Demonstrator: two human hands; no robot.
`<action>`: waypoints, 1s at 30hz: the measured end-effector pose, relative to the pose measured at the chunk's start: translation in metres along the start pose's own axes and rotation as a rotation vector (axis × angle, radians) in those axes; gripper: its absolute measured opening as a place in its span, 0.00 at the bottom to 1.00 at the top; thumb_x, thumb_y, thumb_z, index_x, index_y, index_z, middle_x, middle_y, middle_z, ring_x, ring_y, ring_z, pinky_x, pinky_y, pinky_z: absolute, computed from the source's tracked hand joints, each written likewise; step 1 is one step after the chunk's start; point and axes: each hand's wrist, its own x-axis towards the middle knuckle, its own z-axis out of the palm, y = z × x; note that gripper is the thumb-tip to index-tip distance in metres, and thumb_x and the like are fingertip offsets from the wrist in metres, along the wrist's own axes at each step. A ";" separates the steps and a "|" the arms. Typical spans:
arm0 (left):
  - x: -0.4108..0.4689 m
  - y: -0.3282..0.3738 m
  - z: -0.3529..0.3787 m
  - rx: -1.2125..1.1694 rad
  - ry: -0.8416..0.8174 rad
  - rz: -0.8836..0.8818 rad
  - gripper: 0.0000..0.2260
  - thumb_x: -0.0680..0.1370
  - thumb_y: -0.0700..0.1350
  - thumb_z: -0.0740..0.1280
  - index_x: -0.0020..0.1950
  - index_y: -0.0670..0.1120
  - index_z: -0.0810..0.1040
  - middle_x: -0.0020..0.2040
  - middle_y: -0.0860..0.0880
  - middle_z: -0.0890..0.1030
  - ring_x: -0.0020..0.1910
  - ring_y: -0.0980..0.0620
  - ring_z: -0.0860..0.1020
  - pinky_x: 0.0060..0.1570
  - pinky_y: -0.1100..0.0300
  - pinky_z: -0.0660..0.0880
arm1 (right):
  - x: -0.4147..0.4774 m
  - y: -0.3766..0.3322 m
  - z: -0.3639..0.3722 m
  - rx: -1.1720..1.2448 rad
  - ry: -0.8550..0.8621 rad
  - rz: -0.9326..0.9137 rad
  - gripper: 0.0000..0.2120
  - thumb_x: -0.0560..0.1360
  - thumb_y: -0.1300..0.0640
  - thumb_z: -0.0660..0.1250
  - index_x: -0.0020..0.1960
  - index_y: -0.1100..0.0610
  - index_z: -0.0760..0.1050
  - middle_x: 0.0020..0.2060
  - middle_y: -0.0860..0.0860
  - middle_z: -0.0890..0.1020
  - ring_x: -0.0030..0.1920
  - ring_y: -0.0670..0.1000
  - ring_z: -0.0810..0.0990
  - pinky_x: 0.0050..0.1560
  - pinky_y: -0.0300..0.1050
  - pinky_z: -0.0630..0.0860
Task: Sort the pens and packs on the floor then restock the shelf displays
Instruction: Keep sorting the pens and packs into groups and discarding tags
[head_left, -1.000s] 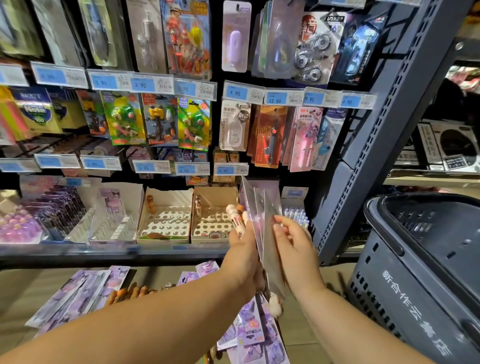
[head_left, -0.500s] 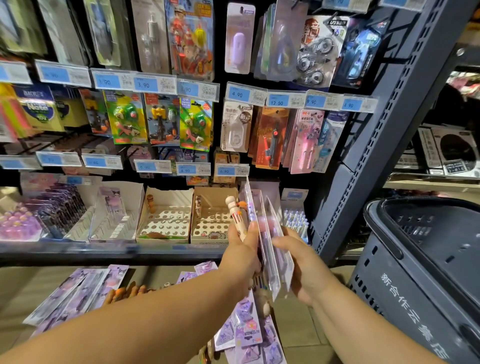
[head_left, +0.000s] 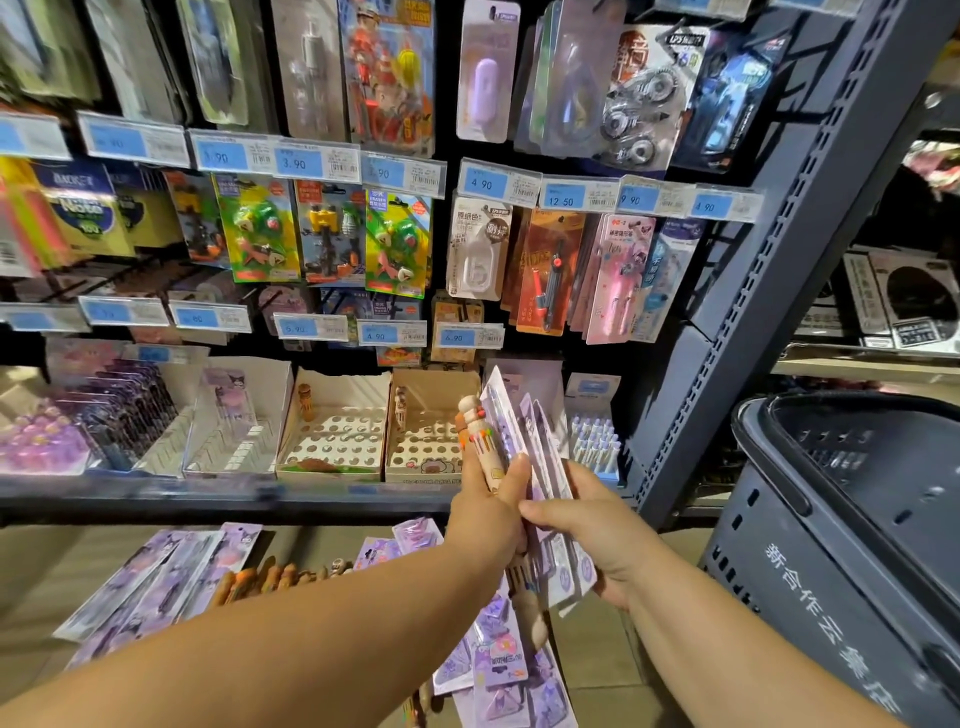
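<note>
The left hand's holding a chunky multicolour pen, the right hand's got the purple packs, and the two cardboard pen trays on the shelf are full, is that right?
Not quite. In the head view the left hand grips the multicolour pen and the right hand holds the purple packs, but the two cardboard pen trays are nearly empty, showing mostly bare holes.

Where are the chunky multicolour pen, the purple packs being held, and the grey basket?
multicolour pen (head_left: 487, 460), head view, on its barrel.
purple packs (head_left: 540, 447), head view, upper part of the stack.
grey basket (head_left: 810, 597), head view, outer side wall.
</note>
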 end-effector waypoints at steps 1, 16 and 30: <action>0.001 -0.001 -0.002 0.010 -0.004 0.022 0.18 0.82 0.55 0.61 0.70 0.59 0.62 0.31 0.43 0.75 0.26 0.48 0.75 0.24 0.58 0.71 | 0.002 0.000 -0.002 -0.001 -0.007 0.004 0.21 0.73 0.69 0.68 0.61 0.51 0.73 0.49 0.60 0.84 0.47 0.59 0.84 0.52 0.59 0.80; 0.004 0.035 -0.032 -0.043 -0.106 -0.045 0.14 0.78 0.38 0.65 0.61 0.47 0.67 0.24 0.45 0.74 0.18 0.51 0.68 0.20 0.66 0.66 | 0.013 -0.009 -0.010 -0.113 0.033 0.050 0.12 0.73 0.66 0.69 0.55 0.56 0.77 0.46 0.61 0.85 0.48 0.62 0.84 0.55 0.65 0.78; 0.036 0.031 -0.208 0.100 -0.039 -0.178 0.10 0.77 0.41 0.68 0.51 0.49 0.67 0.24 0.48 0.66 0.18 0.55 0.58 0.20 0.71 0.54 | 0.090 0.005 0.108 -0.179 -0.158 0.084 0.15 0.65 0.56 0.77 0.51 0.55 0.79 0.46 0.55 0.85 0.52 0.60 0.82 0.60 0.61 0.75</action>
